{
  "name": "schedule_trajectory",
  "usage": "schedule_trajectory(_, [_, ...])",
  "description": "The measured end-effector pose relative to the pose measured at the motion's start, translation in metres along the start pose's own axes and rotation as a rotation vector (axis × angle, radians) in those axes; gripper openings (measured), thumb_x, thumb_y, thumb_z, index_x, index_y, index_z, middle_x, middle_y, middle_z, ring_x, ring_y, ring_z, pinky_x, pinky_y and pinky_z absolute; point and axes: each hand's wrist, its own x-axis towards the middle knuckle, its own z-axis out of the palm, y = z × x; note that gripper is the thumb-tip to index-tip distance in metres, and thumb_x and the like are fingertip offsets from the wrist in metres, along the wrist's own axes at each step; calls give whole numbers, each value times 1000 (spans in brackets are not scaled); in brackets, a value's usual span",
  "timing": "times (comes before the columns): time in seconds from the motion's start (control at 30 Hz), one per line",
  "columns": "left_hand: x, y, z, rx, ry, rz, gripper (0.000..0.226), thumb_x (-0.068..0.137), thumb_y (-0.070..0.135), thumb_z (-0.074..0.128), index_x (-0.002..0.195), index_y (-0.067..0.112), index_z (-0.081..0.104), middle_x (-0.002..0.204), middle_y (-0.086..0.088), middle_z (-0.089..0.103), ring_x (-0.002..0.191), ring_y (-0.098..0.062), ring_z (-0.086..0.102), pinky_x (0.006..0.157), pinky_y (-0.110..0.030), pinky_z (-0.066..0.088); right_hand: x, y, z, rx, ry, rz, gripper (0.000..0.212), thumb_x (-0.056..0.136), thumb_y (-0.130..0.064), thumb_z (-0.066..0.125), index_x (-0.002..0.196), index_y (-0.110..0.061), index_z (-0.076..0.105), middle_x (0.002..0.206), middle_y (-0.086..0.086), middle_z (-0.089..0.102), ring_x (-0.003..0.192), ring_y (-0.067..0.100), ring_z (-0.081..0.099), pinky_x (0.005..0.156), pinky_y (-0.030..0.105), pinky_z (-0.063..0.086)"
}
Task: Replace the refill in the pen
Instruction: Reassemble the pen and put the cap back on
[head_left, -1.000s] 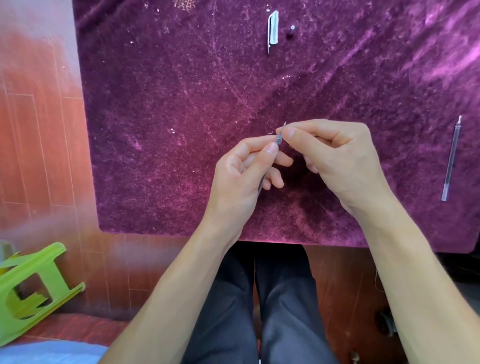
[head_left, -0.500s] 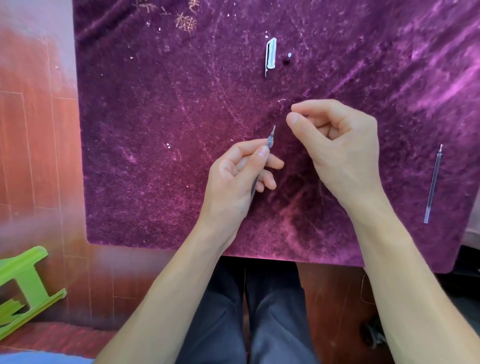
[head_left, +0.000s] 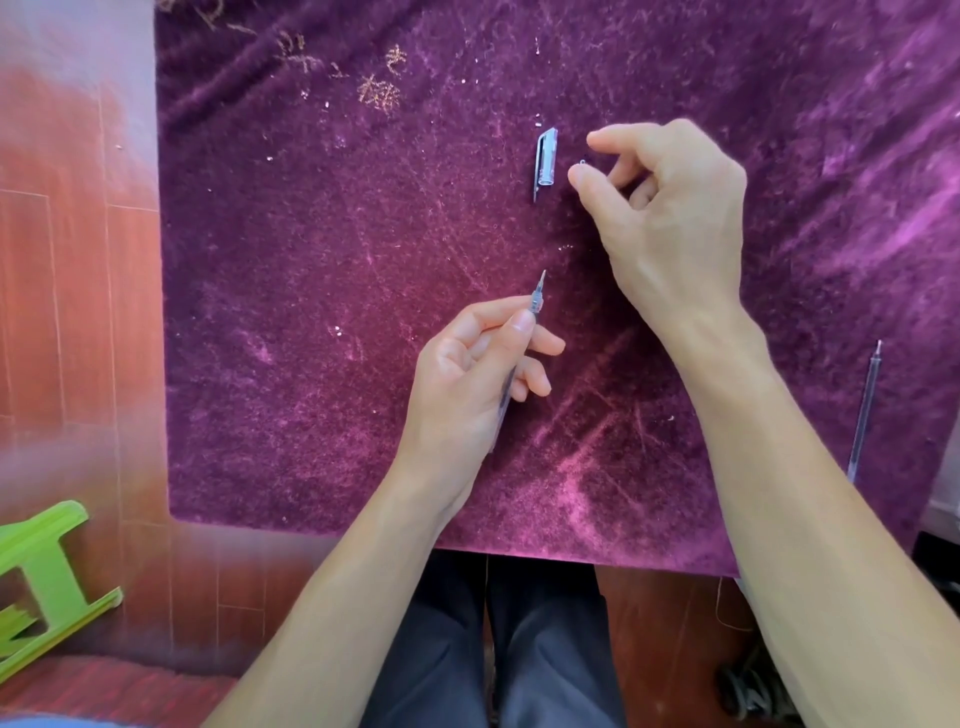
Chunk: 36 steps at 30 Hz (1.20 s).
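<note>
While left hand (head_left: 467, 379) grips pen (head_left: 535, 299), right hand (head_left: 670, 208) pinches tiny part beside cap (head_left: 545, 158); spare refill (head_left: 865, 410) near mat edge.

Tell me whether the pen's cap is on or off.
Off. The cap lies alone on the purple cloth, apart from the pen in the left hand.

Two hands (head_left: 467, 379) (head_left: 670, 208), one pen (head_left: 535, 299), one cap (head_left: 546, 158), one refill (head_left: 865, 410)

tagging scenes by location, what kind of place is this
Probably a room at home, not a workshop: a purple velvet cloth covers a low table, above a reddish wood-look floor, with a green plastic stool tipped over beside it.
</note>
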Motion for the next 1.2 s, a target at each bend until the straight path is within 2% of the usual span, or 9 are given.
schedule_trajectory(0.13, [1, 2, 1, 0, 1, 1, 18, 103, 22, 58, 116, 15, 69, 92, -4, 75, 66, -11, 62, 67, -25, 49, 1, 0, 2, -23, -19, 1, 20, 97, -30, 73, 112, -18, 82, 91, -1, 67, 73, 10, 54, 83, 33, 54])
schedule_trajectory(0.27, [0, 3, 2, -3, 7, -2, 18, 104, 20, 57, 116, 14, 69, 91, -4, 75, 66, -11, 62, 67, -26, 48, 2, 0, 0, -41, -35, 11, 19, 98, -29, 73, 109, -18, 82, 94, 2, 70, 75, 11, 56, 85, 33, 54])
schedule_trajectory(0.33, [-1, 4, 2, -4, 8, -1, 19, 104, 19, 57, 117, 12, 69, 92, -4, 75, 66, -12, 62, 66, -25, 48, 0, -1, -4, -31, -36, 11, 18, 97, -29, 73, 108, -18, 83, 94, 0, 70, 71, 8, 55, 82, 25, 53])
schedule_trajectory(0.43, [-4, 5, 2, 2, 6, 1, 20, 104, 18, 57, 118, 10, 68, 92, -5, 75, 65, -12, 62, 66, -24, 48, -7, -3, -16, 69, -49, 53, 14, 95, -31, 75, 104, -24, 83, 88, -10, 70, 61, -3, 54, 71, 8, 44])
schedule_trajectory(0.53, [-9, 6, 2, 42, -8, 18, 18, 104, 19, 57, 116, 12, 69, 92, -5, 75, 66, -13, 62, 66, -25, 48, -23, -2, -31, 341, -209, 120, 7, 97, -25, 76, 100, -27, 82, 77, -22, 73, 63, -6, 57, 66, 11, 46])
schedule_trajectory(0.63, [-15, 5, 0, 88, -32, 43, 17, 103, 20, 58, 114, 13, 70, 92, -5, 76, 66, -14, 63, 67, -27, 48, -42, 2, -44, 458, -412, 125, 9, 100, -20, 74, 102, -25, 81, 72, -29, 72, 62, -7, 59, 62, 7, 45])
schedule_trajectory(0.73, [-21, 3, -2, 119, -37, 53, 19, 103, 20, 58, 115, 11, 69, 91, -4, 76, 65, -13, 63, 67, -29, 49, -58, 7, -48, 485, -491, 128, 9, 100, -22, 75, 101, -29, 81, 77, -27, 74, 64, -7, 59, 64, 7, 46])
schedule_trajectory(1.0, [-31, -7, -5, 186, -57, 68, 19, 103, 21, 58, 115, 13, 70, 91, -4, 77, 64, -13, 64, 65, -27, 48, -76, 11, -51, 471, -487, 157, 7, 101, -24, 75, 104, -27, 81, 78, -29, 74, 65, -8, 60, 66, 7, 48])
schedule_trajectory(1.2, [-35, -11, -3, 185, -70, 77, 18, 104, 19, 58, 115, 12, 70, 91, -4, 77, 65, -16, 64, 66, -30, 49, -76, 8, -58, 422, -524, 134, 7, 100, -26, 76, 103, -28, 82, 87, -10, 79, 70, -1, 61, 69, 15, 52])
